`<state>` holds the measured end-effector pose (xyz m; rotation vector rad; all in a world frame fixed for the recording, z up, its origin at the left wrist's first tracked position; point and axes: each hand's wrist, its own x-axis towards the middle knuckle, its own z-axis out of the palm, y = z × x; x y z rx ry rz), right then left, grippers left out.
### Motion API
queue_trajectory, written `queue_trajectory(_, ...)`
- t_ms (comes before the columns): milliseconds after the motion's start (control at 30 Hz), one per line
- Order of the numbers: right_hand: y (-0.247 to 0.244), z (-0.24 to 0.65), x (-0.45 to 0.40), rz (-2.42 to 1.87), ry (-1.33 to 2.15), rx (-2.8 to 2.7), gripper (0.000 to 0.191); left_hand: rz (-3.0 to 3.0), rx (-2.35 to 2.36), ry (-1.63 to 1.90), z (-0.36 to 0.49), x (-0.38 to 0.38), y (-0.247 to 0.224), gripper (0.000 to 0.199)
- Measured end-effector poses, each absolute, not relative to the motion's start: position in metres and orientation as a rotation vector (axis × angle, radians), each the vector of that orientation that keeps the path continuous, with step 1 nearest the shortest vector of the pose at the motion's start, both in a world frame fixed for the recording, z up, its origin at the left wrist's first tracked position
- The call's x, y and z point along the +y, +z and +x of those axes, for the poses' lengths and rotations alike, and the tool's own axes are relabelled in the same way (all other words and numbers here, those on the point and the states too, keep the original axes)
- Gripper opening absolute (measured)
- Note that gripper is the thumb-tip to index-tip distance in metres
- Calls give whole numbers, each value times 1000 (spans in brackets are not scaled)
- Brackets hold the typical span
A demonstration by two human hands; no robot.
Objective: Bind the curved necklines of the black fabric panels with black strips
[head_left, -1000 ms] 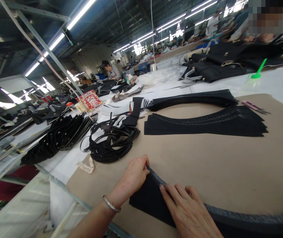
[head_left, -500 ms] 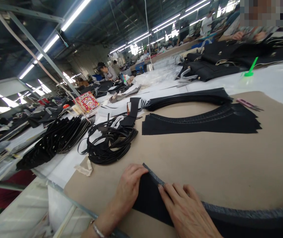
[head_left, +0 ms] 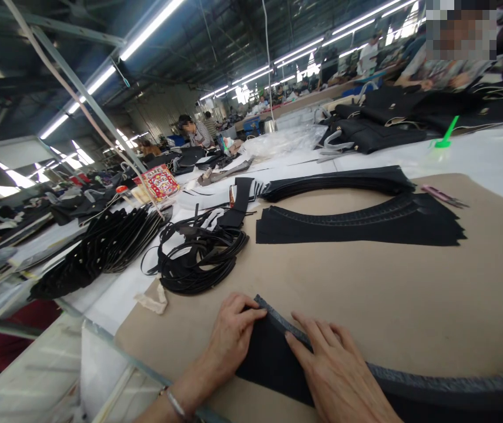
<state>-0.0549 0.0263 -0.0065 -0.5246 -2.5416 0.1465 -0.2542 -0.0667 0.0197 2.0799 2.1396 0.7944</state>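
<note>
A curved black fabric panel [head_left: 273, 364] with a grey strip [head_left: 436, 380] along its curved edge lies on the tan board. At the panel's upper left corner my left hand [head_left: 234, 329] is closed, thumb and fingers pinching the corner. My right hand [head_left: 337, 370] rests over the panel just to the right, fingers stretched out. Its thumb touches the panel by the strip, with the index finger apart from it along the strip's outer side. The right hand covers part of the panel and strip.
Behind lie stacked curved black pieces [head_left: 357, 226], pink-handled snips [head_left: 445, 195] and a green-tipped bottle [head_left: 445, 141]. To the left are coiled black strips [head_left: 198, 258], a pale scrap [head_left: 152, 299] and a row of black panels [head_left: 101, 247]. A co-worker [head_left: 449, 64] sits across the table.
My right thumb and index finger have spread apart over the strip; before, they were closer together. The left hand keeps its pinch at the corner. The whole view has shifted slightly.
</note>
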Motion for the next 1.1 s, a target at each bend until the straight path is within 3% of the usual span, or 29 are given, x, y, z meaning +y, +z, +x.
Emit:
queue_trajectory(133, 6, -67, 27, -652, 442, -2685, 39, 2018, 2106, 856, -261, -52, 37, 33)
queue_trajectory(300, 27, -93, 29, -913, 641, -2763, 35, 2054, 1964, 327, -267, -31, 60, 45)
queue_trajectory(433, 35, -106, 33, -1007, 735, -2764, 29, 2094, 1868, 212, -275, -19, 65, 33)
queue_trajectory(633, 35, -112, 36, -993, 758, -2762, 19, 2149, 1816, 194, -284, -11, 62, 15)
queue_trajectory(1100, 12, -104, 29, -817, 640, -2710, 26, 2404, 1761, 325, -292, -27, 47, 29)
